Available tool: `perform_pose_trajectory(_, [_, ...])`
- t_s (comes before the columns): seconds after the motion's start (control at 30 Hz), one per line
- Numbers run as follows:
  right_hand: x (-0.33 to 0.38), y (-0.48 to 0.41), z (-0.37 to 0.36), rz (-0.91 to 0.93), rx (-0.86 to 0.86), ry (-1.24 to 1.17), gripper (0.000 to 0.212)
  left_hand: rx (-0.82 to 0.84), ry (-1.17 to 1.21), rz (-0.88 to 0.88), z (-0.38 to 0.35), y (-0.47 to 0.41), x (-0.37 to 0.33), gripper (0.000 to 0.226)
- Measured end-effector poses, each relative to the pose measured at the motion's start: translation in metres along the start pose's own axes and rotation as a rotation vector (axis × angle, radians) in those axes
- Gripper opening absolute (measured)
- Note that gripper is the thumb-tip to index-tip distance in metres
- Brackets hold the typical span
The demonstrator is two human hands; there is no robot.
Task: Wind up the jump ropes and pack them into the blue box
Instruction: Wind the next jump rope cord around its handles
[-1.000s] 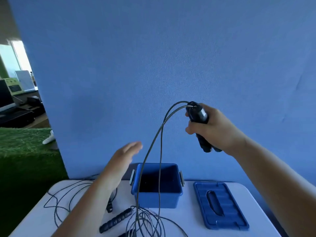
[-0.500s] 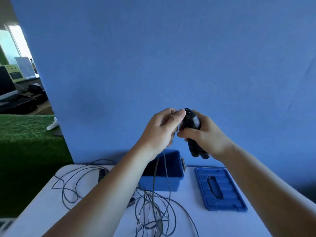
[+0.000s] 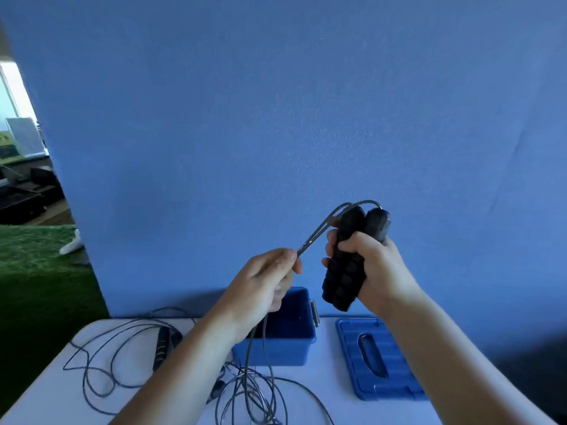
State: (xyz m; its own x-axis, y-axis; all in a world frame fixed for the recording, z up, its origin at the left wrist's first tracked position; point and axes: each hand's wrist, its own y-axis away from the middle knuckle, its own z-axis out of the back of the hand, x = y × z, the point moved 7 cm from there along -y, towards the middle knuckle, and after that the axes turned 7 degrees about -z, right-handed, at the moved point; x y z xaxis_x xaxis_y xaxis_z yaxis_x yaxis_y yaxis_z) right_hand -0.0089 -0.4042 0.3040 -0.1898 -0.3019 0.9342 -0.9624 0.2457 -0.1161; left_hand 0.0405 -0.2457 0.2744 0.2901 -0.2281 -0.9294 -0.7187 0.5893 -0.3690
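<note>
The white table (image 3: 322, 406) carries the open blue box (image 3: 276, 351) at its far edge, with the lid (image 3: 383, 363) lying flat just to its right. A second jump rope (image 3: 161, 348) sprawls loose on the left. The rope in hand has two knobbly black handles (image 3: 346, 271), side by side and upright above the box. Its thin grey cord (image 3: 310, 240) arches off their tops, then drops to a near tangle. The right hand (image 3: 377, 268) grips both handles. The left hand (image 3: 264, 283) pinches the doubled cord just left of them.
</note>
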Motion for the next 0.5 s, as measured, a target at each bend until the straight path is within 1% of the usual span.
perform_pose_trajectory(0.1, [0.003, 0.004, 0.000, -0.001, 0.007, -0.196, 0.024, 0.036, 0.005, 0.009, -0.010, 0.003, -0.001, 0.032])
perform_pose_trajectory(0.17, [0.005, 0.006, 0.000, -0.015, 0.008, -0.279, 0.022, 0.048, 0.016, 0.014, -0.016, 0.006, -0.002, 0.031])
perform_pose_trajectory(0.23, [0.008, 0.006, 0.002, 0.003, 0.004, -0.388, 0.026, 0.064, 0.011, 0.018, -0.022, 0.009, -0.001, 0.032])
perform_pose_trajectory(0.3, [0.012, 0.006, 0.003, 0.061, 0.018, -0.483, 0.028, 0.072, 0.003, 0.016, -0.026, 0.014, -0.002, 0.033])
perform_pose_trajectory(0.5, [0.016, 0.011, 0.009, 0.133, 0.044, -0.547, 0.027, 0.074, -0.075, 0.008, -0.025, 0.024, -0.006, 0.035])
